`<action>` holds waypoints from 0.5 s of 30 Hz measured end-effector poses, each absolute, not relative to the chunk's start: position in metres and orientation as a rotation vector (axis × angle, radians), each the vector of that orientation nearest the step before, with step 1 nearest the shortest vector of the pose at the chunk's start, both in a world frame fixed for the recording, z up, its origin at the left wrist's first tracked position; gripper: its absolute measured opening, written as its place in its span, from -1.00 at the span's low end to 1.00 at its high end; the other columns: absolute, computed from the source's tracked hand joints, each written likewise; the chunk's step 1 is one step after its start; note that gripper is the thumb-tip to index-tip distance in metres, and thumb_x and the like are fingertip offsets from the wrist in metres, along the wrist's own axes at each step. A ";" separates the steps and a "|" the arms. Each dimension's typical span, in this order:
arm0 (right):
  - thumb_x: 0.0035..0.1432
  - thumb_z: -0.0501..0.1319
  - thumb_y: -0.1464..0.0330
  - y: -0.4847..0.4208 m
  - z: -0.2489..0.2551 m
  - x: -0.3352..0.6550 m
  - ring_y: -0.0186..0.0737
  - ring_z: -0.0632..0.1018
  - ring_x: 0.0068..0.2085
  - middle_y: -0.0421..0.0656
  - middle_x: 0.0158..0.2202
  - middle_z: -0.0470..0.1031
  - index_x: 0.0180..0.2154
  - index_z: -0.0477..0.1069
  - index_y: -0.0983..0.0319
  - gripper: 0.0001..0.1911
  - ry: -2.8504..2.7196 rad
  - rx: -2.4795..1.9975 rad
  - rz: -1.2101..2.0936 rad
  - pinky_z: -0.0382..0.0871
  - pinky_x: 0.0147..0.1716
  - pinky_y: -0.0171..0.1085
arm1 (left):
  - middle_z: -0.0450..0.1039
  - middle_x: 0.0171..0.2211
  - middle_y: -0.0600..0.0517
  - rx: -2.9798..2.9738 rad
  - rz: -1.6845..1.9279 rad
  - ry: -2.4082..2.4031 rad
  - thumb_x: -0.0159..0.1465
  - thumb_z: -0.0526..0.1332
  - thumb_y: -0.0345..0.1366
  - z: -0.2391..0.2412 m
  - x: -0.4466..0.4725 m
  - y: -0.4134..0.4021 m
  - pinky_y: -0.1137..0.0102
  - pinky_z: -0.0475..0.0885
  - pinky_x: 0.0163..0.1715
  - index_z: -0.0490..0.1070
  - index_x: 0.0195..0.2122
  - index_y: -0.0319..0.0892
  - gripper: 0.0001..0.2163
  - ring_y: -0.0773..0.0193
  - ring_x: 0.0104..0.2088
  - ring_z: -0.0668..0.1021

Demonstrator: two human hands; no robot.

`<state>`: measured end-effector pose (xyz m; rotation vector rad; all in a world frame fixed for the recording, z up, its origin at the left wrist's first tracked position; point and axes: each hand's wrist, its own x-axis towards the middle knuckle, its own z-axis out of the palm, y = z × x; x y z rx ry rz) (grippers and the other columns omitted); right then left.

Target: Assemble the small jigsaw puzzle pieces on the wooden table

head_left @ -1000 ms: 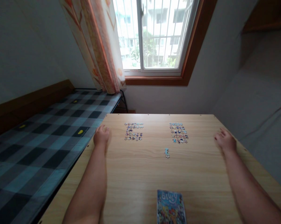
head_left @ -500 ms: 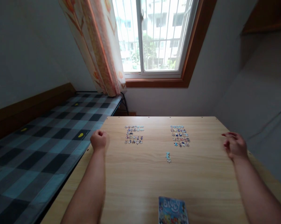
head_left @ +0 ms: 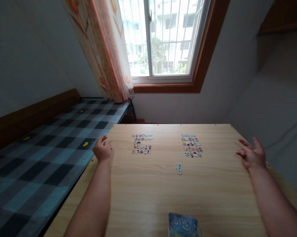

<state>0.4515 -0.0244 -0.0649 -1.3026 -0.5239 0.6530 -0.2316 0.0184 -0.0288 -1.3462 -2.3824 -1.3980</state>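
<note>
My left hand is above the table's left edge, its fingers loosely uncurled and nothing in them. Over the right edge, my right hand is open and holds nothing, with its fingers spread apart. Between the hands, small jigsaw pieces lie in rows in a left group and a right group. Nearer to me is a small joined cluster of jigsaw pieces. A blue box marked "Bluey" lies at the bottom, partly cut off by the frame. Neither hand touches any of these.
The pale wooden table fills the middle. At left stands a bed with a checked mattress. Beyond the table are a patterned curtain, a barred window and a wall.
My left hand has loosened from a fist, its fingers lifting. My right hand has spread its fingers and shifted slightly right. The puzzle pieces keep their places on the table.
</note>
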 end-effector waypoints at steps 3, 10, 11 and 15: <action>-0.30 0.20 0.58 -0.021 -0.069 0.443 -0.57 0.31 -0.66 -0.16 -0.08 0.54 0.25 0.21 0.07 -0.03 -0.571 -1.330 0.589 0.54 -0.55 -0.37 | 0.60 -0.29 -0.05 -1.302 -1.457 -2.334 0.11 0.07 -0.48 -0.030 -0.232 0.018 0.34 0.47 -0.30 0.54 -0.03 -0.17 -0.57 0.20 -0.43 0.61; -0.32 0.15 0.44 -0.015 -0.084 0.431 -0.33 0.52 -0.53 -0.02 -0.05 0.55 0.15 0.38 0.17 -0.16 -0.766 -1.438 0.434 0.36 -0.78 -0.46 | 0.59 -0.34 0.00 -1.298 -1.416 -2.383 0.06 0.08 -0.49 -0.028 -0.229 0.014 0.35 0.45 -0.42 0.59 -0.19 -0.16 -0.63 0.25 -0.59 0.56; -0.31 0.14 0.44 -0.014 -0.085 0.432 -0.33 0.52 -0.53 -0.02 -0.04 0.55 0.15 0.38 0.17 -0.16 -0.772 -1.446 0.427 0.37 -0.78 -0.45 | 0.60 -0.32 0.00 -1.295 -1.400 -2.397 0.06 0.07 -0.49 -0.027 -0.228 0.014 0.35 0.44 -0.42 0.59 -0.22 -0.16 -0.64 0.27 -0.60 0.56; -0.28 0.15 0.44 -0.013 -0.090 0.439 -0.34 0.52 -0.55 -0.01 -0.02 0.56 0.23 0.31 0.14 -0.10 -0.740 -1.490 0.414 0.29 -0.81 -0.50 | 0.59 -0.40 0.01 -1.297 -1.376 -2.449 0.08 0.07 -0.50 -0.027 -0.227 0.015 0.35 0.44 -0.42 0.60 -0.21 -0.15 -0.64 0.26 -0.62 0.55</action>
